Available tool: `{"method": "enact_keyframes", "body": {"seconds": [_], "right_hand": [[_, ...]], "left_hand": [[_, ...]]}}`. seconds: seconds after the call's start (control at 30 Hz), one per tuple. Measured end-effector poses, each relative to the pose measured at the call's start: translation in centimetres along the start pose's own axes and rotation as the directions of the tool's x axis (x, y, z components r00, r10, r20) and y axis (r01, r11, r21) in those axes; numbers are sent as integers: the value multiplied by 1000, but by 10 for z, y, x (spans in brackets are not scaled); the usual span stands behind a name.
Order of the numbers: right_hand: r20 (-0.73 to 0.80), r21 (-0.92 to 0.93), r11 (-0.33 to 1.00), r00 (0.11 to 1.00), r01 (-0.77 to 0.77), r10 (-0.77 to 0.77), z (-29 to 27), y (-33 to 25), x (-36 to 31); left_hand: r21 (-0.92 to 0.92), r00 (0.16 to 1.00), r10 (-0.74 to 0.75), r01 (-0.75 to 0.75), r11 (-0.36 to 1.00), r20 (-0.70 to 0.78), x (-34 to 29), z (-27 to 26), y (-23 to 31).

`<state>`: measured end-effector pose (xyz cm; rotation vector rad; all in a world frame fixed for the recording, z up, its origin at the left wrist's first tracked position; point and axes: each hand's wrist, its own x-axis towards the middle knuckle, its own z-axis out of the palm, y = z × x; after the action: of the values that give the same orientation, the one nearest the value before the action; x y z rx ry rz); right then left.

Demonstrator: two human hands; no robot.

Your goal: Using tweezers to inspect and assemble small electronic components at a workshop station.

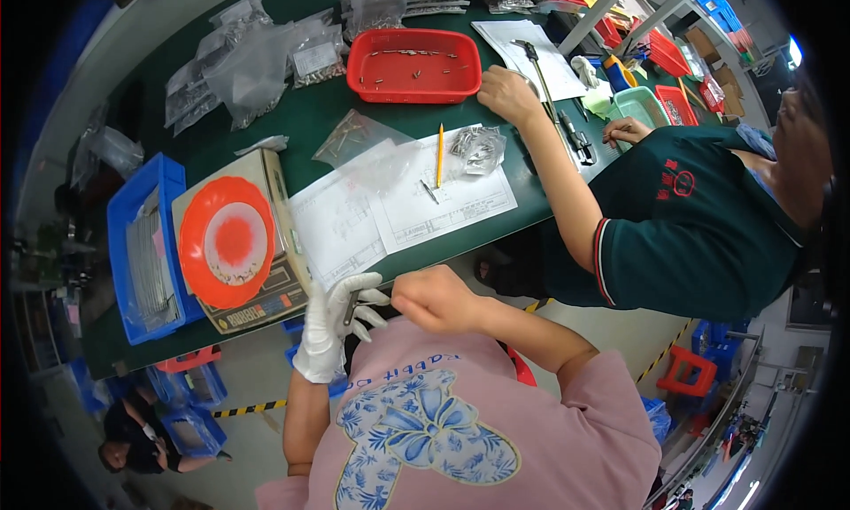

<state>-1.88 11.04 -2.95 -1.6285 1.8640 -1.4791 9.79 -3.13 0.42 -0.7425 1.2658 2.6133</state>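
Green matting covers the long workbench, which is crowded with clear plastic bags of small metal parts, a red rectangular plastic tray holding a few loose pieces, two white drawing sheets with a yellow pencil lying on them, and a blue plastic bin beside a cardboard box carrying a round orange dish. Close to the person's chest, below the bench edge, the left hand in a white cloth glove is closed around a small dark metal piece, fingers curled about it. The bare right hand is bunched into a loose fist just beside it, apparently pinching at the same piece, though what its fingertips hold is hidden. A co-worker in a dark green shirt rests one hand on the bench next to the red tray. Since the piece is held over the lap and not over the bench, a slip of the gloved grip could send it to the floor; the cloth glove may dull the feel of so small a part, and the neighbour's arm nearby could jog the elbow.
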Motion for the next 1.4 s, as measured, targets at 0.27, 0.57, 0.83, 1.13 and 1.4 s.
{"method": "enact_keyframes", "body": {"seconds": [0.27, 0.57, 0.83, 1.13, 1.4], "right_hand": [[229, 482, 677, 826, -556, 515, -2, -2, -2], [37, -200, 970, 990, 139, -134, -14, -5, 10], [581, 688, 66, 602, -723, 548, -11, -6, 10], [22, -283, 959, 1000, 6, 0, -4, -3, 10], [45, -204, 978, 998, -31, 41, 4, 0, -1]], "left_hand": [[494, 943, 326, -252, 832, -67, -2, -2, -12], [-32, 994, -56, 59, 998, 92, 4, -11, -8], [600, 928, 374, -296, 743, -5, 3, 5, -12], [333, 957, 179, -96, 938, -228, 6, 10, -2], [401, 943, 146, -15, 916, -298, 5, 6, -5]]}}
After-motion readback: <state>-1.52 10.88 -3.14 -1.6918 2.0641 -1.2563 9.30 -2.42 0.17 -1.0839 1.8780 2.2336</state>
